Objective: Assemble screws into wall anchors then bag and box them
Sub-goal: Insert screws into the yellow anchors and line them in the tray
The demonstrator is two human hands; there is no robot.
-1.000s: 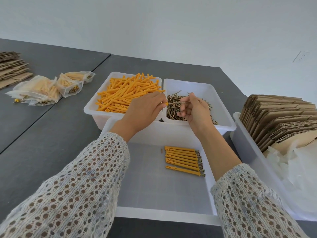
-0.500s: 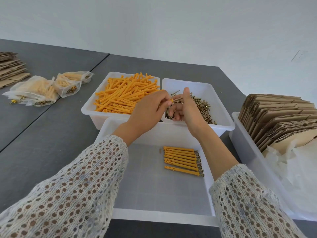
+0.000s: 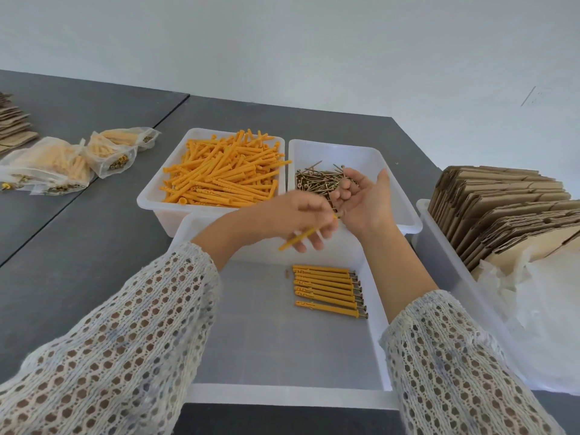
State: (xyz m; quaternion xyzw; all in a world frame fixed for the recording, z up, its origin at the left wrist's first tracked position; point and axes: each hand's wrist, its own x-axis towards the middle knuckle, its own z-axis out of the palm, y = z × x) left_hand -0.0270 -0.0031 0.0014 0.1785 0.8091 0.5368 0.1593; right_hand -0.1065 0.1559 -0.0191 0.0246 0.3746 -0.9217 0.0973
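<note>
My left hand (image 3: 295,216) grips one orange wall anchor (image 3: 296,238), which points down-left above the near white tray (image 3: 251,384); the hand is motion-blurred. My right hand (image 3: 364,200) is cupped palm-up just right of it, fingers curled round a few screws, over the near edge of the screw bin (image 3: 386,158). Loose screws (image 3: 317,180) lie in that bin. The bin (image 3: 150,202) to its left is full of orange anchors (image 3: 219,174). Several assembled anchors with screws (image 3: 328,290) lie in a row in the near tray.
Filled clear bags (image 3: 62,161) of anchors lie on the grey table at far left, with flat cardboard (image 3: 12,127) behind them. A white bin (image 3: 439,265) at right holds folded cardboard boxes (image 3: 502,208) and clear plastic bags (image 3: 539,309).
My left hand pulled back toward me from between the two bins to over the near tray, the orange anchor now in view. My right hand turned palm-up and cupped.
</note>
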